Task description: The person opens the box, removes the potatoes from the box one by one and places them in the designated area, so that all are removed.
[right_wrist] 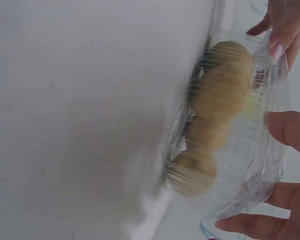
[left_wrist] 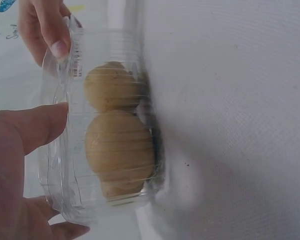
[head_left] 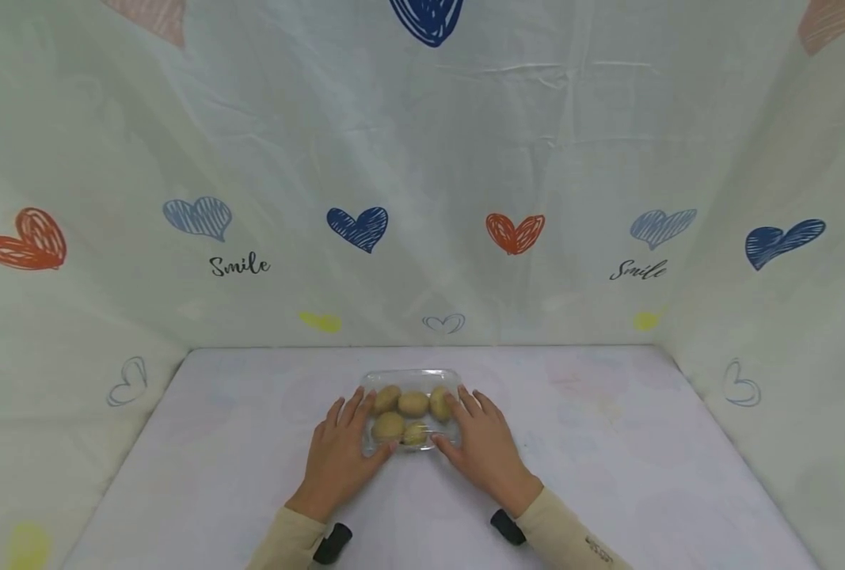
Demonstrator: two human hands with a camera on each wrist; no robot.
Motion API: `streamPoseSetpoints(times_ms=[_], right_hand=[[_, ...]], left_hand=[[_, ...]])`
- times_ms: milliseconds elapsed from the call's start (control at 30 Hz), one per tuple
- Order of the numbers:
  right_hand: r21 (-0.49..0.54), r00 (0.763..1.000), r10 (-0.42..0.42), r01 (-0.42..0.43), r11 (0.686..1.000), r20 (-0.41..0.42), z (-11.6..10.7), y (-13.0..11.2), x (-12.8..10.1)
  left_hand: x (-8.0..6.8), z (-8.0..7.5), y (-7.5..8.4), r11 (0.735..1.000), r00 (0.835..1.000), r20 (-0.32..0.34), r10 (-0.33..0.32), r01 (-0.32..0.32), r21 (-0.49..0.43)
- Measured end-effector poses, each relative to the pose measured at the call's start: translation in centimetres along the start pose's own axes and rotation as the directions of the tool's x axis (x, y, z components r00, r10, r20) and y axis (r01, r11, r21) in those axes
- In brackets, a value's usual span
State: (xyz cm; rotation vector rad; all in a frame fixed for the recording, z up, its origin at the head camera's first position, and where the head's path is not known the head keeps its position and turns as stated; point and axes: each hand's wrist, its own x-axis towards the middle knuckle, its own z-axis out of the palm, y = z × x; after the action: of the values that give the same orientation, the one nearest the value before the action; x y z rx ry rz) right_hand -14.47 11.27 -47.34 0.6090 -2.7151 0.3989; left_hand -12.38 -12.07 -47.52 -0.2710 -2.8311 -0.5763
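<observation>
A clear plastic container with ribbed walls sits on the white table, holding several potatoes. My left hand grips its left side, thumb at the front rim and fingers along the side edge. Mirroring it, my right hand holds the right side, its thumb at the front rim too. Through the front wall in the left wrist view, potatoes rest at the bottom. In the right wrist view the fingers reach round the container's edge.
White cloth printed with hearts and "Smile" lettering hangs behind and on both sides of the table. Black wrist devices sit by both beige sleeves.
</observation>
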Motion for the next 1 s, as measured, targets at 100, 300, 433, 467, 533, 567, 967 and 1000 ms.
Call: streamPoseSetpoints(times_ms=[100, 300, 433, 467, 533, 567, 967, 1000], right_hand=[[-0.016, 1.000, -0.019, 0.019, 1.000, 0.001, 0.02, 0.02, 0.08], [-0.049, 0.998, -0.062, 0.062, 0.997, -0.011, 0.11, 0.27, 0.13], [-0.086, 0.995, -0.095, 0.094, 0.992, -0.013, 0.11, 0.43, 0.18], [-0.096, 0.995, -0.102, 0.100, 0.990, -0.013, 0.07, 0.45, 0.20], [-0.114, 0.994, -0.112, 0.110, 0.987, -0.009, 0.04, 0.47, 0.25], [-0.121, 0.993, -0.117, 0.115, 0.986, -0.007, 0.01, 0.45, 0.26], [-0.187, 0.988, -0.154, 0.153, 0.970, 0.011, -0.02, 0.49, 0.49], [-0.188, 0.988, -0.155, 0.154, 0.970, 0.012, -0.04, 0.50, 0.51]], left_hand=[[-0.01, -0.17, 0.06, 1.000, 1.000, 0.009, -0.007, 0.007, -0.008], [-0.03, -0.25, 0.14, 1.000, 1.000, 0.021, -0.016, 0.017, -0.014], [-0.03, -0.16, 0.15, 1.000, 0.999, 0.029, -0.021, 0.022, -0.018], [-0.03, -0.15, 0.15, 1.000, 0.999, 0.030, -0.022, 0.023, -0.021], [-0.04, -0.11, 0.13, 0.999, 0.999, 0.032, -0.025, 0.025, -0.024], [-0.06, -0.10, 0.11, 0.999, 0.999, 0.034, -0.026, 0.026, -0.024], [0.02, -0.19, 0.22, 0.999, 0.998, 0.046, -0.040, 0.040, -0.017], [0.02, -0.21, 0.24, 0.999, 0.998, 0.047, -0.041, 0.042, -0.018]])
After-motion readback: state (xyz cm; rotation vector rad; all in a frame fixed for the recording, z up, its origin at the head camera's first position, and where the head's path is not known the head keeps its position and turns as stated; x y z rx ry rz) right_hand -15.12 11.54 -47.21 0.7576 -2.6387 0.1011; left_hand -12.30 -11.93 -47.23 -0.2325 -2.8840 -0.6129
